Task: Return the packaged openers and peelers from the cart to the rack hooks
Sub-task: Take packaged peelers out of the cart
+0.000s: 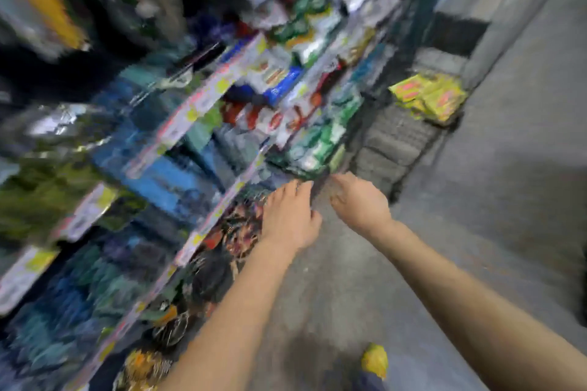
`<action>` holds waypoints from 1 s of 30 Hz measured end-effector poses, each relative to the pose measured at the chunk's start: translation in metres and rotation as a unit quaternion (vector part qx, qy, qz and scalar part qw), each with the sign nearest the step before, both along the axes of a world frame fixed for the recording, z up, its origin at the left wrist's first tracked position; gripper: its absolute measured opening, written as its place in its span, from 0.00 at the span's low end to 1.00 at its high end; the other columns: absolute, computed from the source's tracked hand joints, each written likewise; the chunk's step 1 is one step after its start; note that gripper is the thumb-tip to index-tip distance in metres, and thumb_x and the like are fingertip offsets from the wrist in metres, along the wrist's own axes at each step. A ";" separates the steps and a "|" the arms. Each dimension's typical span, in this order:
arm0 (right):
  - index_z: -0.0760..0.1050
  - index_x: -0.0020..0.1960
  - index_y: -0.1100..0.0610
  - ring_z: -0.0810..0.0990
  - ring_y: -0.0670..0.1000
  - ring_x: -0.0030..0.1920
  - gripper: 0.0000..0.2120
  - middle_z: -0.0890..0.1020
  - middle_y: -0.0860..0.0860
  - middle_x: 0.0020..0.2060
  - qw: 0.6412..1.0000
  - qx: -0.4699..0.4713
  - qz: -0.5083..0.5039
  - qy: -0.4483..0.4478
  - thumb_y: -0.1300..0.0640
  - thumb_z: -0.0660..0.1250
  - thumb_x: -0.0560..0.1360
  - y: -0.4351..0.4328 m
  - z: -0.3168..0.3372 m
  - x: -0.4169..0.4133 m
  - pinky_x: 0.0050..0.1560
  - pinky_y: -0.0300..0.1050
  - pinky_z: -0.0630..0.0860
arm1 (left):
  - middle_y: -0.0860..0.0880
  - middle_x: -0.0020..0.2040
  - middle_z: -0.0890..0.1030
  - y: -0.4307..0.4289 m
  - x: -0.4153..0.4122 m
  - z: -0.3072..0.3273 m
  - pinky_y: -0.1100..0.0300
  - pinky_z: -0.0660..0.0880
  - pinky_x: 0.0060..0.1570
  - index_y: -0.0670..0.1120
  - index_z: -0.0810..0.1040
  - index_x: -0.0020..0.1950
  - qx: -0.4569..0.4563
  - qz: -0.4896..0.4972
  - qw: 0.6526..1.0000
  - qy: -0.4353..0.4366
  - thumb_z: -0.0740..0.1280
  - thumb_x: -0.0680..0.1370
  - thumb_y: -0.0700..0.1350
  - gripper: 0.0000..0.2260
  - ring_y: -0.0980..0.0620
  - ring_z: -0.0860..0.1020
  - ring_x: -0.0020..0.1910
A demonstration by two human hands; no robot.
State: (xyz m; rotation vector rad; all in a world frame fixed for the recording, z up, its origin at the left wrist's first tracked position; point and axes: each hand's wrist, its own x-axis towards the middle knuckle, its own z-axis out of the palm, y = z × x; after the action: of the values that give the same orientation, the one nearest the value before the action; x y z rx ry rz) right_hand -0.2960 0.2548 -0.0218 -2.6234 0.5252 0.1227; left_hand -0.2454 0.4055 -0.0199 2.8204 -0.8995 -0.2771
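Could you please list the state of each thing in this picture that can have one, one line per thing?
Left hand: reaching toward the rack, fingers curled; grip unclear through blur.
Right hand: reaching beside the left hand, fingers bent; whether it holds anything cannot be told.
Rack: shelves full of packets, too blurred to identify.
Yellow packets: stacked on a dark crate at the far end of the rack.
Yellow object: near the floor, blurred.

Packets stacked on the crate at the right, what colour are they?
Yellow-green packets with pink-red markings, in the head view.
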 end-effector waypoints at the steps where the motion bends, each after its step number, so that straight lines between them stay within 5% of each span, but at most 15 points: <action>1: 0.76 0.67 0.51 0.80 0.59 0.62 0.17 0.79 0.53 0.62 1.000 -0.004 -0.015 0.002 0.52 0.64 0.78 -0.024 0.017 -0.009 0.53 0.51 0.76 | 0.43 0.72 0.74 -0.027 0.001 0.015 0.47 0.70 0.68 0.47 0.68 0.78 0.008 -0.023 1.000 0.002 0.65 0.80 0.52 0.26 0.38 0.74 0.69; 13: 0.70 0.75 0.48 0.79 0.56 0.65 0.25 0.81 0.50 0.66 0.982 0.020 -0.185 -0.027 0.52 0.64 0.78 -0.220 0.099 -0.040 0.58 0.52 0.79 | 0.48 0.79 0.69 -0.233 0.035 0.104 0.45 0.67 0.75 0.49 0.62 0.82 -0.011 -0.157 0.987 -0.002 0.61 0.84 0.53 0.27 0.42 0.70 0.76; 19: 0.71 0.74 0.51 0.79 0.58 0.65 0.23 0.81 0.54 0.66 0.976 0.012 -0.217 0.003 0.53 0.64 0.79 -0.280 0.095 0.003 0.57 0.54 0.80 | 0.48 0.79 0.69 -0.290 0.096 0.101 0.45 0.67 0.75 0.49 0.62 0.82 0.000 -0.188 0.982 0.005 0.61 0.84 0.52 0.27 0.43 0.71 0.75; 23: 0.70 0.75 0.51 0.78 0.57 0.67 0.25 0.79 0.53 0.68 0.969 0.028 -0.241 0.045 0.54 0.63 0.78 -0.317 0.083 0.050 0.61 0.54 0.79 | 0.47 0.75 0.74 -0.332 0.149 0.090 0.45 0.75 0.66 0.49 0.65 0.81 -0.028 -0.174 0.983 0.044 0.60 0.84 0.53 0.25 0.43 0.79 0.66; 30: 0.74 0.71 0.54 0.81 0.59 0.60 0.23 0.83 0.56 0.60 0.953 0.048 -0.293 0.064 0.55 0.63 0.77 -0.386 0.061 0.119 0.55 0.52 0.81 | 0.45 0.73 0.76 -0.413 0.230 0.073 0.44 0.74 0.68 0.47 0.67 0.79 -0.016 -0.197 0.978 0.066 0.62 0.83 0.52 0.24 0.42 0.77 0.69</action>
State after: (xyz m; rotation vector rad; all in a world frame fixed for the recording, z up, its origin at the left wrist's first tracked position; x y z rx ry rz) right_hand -0.1770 -0.1314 0.0388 -2.2651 1.2802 0.1212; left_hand -0.0150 -0.0071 0.0536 2.5361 -1.4114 -0.4871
